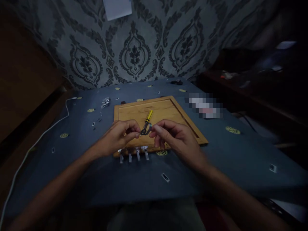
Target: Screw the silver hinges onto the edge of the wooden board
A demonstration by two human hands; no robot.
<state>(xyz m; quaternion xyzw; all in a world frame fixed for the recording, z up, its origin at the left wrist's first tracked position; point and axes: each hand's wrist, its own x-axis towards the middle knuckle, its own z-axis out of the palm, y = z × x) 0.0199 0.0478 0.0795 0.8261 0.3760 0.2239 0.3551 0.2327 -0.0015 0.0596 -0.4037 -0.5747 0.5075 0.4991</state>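
Over the front part of a framed wooden panel [134, 112], my left hand [121, 133] pinches the left end of a small dark metal piece [144, 132]. My right hand [172, 134] has its thumb and fingers closed on the right side of the same piece. A screwdriver with a yellow handle [149, 115] lies on the panel just behind the piece. Several silvery metal clips [138, 154] stick out along the panel's front edge, below my hands. What the fingertips cover cannot be made out.
A pile of silvery metal parts [106, 102] lies behind on the left of the blue cloth [79, 179], with tiny pieces near it. A blurred-out item [204, 106] sits at the right. A white cable [38, 141] runs down the left side.
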